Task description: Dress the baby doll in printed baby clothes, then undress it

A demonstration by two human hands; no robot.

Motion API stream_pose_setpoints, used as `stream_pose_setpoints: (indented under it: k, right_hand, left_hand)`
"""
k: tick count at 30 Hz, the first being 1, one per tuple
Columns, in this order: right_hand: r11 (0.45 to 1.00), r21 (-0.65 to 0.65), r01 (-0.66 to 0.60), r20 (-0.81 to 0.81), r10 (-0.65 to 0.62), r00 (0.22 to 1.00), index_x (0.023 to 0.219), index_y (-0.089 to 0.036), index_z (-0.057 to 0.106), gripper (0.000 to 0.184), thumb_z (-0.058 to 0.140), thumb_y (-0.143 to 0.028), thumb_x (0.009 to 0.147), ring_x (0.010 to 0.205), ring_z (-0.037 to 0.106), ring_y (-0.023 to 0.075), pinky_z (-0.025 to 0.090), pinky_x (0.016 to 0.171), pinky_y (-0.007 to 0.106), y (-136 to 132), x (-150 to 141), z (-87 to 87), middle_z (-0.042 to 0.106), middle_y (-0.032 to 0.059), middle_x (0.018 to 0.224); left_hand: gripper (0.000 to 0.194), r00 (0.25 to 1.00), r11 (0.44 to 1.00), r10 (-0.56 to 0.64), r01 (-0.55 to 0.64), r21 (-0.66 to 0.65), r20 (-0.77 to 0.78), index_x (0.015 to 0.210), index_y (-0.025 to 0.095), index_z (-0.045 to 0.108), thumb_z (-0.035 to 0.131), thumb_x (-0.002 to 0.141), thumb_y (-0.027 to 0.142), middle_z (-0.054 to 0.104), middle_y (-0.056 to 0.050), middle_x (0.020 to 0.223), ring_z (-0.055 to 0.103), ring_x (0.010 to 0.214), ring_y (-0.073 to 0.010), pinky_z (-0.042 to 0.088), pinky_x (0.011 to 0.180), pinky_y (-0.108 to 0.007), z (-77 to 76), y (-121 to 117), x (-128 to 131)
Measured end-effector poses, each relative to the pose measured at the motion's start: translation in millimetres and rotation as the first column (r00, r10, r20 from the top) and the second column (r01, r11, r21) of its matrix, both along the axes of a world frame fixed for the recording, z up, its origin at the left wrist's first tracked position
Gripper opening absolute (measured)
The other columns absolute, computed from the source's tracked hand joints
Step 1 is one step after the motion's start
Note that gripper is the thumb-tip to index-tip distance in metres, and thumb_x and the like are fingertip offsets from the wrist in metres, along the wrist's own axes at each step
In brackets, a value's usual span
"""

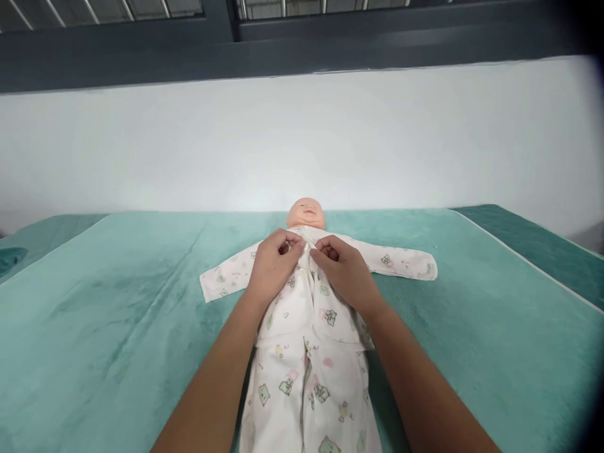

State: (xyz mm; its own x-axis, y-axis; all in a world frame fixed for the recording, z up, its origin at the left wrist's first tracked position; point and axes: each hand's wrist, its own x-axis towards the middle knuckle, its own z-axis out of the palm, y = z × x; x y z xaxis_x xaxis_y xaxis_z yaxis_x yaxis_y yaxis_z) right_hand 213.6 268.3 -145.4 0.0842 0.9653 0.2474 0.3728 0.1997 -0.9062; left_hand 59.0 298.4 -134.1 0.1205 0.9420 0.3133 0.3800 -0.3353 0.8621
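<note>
A baby doll [306,212] lies on its back, head toward the wall, dressed in a white baby shirt [287,321] printed with small bears. Its long sleeves stretch out to both sides. White printed baby trousers [278,402] cover the legs. At the upper chest, my left hand [278,261] pinches one edge of the shirt's front opening. My right hand [344,267] pinches the opposite edge, close beside it. Both hands are closed, with the fingertips nearly meeting below the doll's chin. Whether a button or snap sits between the fingers is hidden.
A green plush cover [141,302] spreads beneath the doll, with a pale line along each side. Behind it rises a white wall [226,145], topped by a dark window frame [141,56] with metal bars.
</note>
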Motion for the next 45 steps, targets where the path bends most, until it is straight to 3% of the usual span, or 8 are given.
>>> stream_pose_setpoints:
  k: [6,20,24,30,39,45]
  right_hand:
    - [0.998,0.061,0.011,-0.171,-0.001,0.985,0.082,-0.023,0.062,0.012,0.059,-0.034,0.085,0.064,0.044,0.0131,0.035,0.06,0.027,2,-2,-3.6,0.053,-0.0027,0.074]
    - [0.997,0.06,-0.048,-0.271,0.062,0.961,0.083,-0.023,0.065,0.017,0.06,-0.039,0.085,0.064,0.043,0.0131,0.036,0.061,0.026,8,7,-11.0,0.052,-0.0029,0.07]
    - [0.996,0.075,-0.055,-0.304,0.075,0.95,0.081,-0.022,0.066,0.02,0.059,-0.04,0.086,0.07,0.048,0.0136,0.038,0.065,0.026,9,6,-11.6,0.058,-0.0014,0.077]
    - [0.998,0.039,-0.04,-0.287,0.05,0.957,0.094,-0.024,0.067,0.016,0.06,-0.037,0.085,0.058,0.041,0.0118,0.033,0.056,0.025,12,6,-13.6,0.049,-0.0048,0.065]
    - [0.992,-0.037,-0.122,-0.24,0.109,0.965,0.099,-0.026,0.066,0.022,0.067,-0.039,0.082,0.055,0.035,0.0102,0.028,0.052,0.024,9,12,-9.3,0.037,-0.0079,0.06]
    - [0.995,-0.016,-0.099,-0.145,0.095,0.985,0.099,-0.027,0.065,0.019,0.065,-0.034,0.082,0.054,0.037,0.0106,0.029,0.053,0.025,9,11,-7.6,0.036,-0.0084,0.058]
  left_hand:
    - [0.018,0.995,0.992,-0.07,0.076,-0.097,0.071,0.083,0.023,0.067,0.064,0.084,0.041,0.043,0.004,0.062,0.036,0.058,-0.0115,0.029,0.056,-0.025,1.8,-1,-4]
    - [0.016,0.99,0.997,-0.062,0.067,-0.034,0.129,0.087,0.023,0.066,0.066,0.084,0.038,0.06,0.001,0.075,0.05,0.064,-0.0121,0.036,0.059,-0.025,-0.5,-2,3]
    - [0.014,0.99,0.997,-0.073,0.075,-0.01,0.123,0.088,0.022,0.065,0.065,0.085,0.036,0.062,0.001,0.078,0.052,0.067,-0.0125,0.038,0.061,-0.025,-0.8,-1,4]
    - [0.013,0.988,0.993,-0.111,0.114,-0.024,0.104,0.089,0.022,0.065,0.061,0.087,0.035,0.06,0.001,0.077,0.053,0.07,-0.0134,0.039,0.064,-0.025,1.1,-1,2]
    - [0.014,0.988,0.989,-0.144,0.146,-0.035,0.053,0.099,0.025,0.062,0.057,0.091,0.034,0.061,0.0,0.086,0.055,0.077,-0.0144,0.039,0.068,-0.026,-0.6,0,-1]
    - [0.011,0.991,0.99,-0.129,0.131,-0.058,0.048,0.092,0.024,0.058,0.058,0.09,0.034,0.05,0.003,0.073,0.046,0.065,-0.0117,0.034,0.06,-0.025,-0.5,0,0]
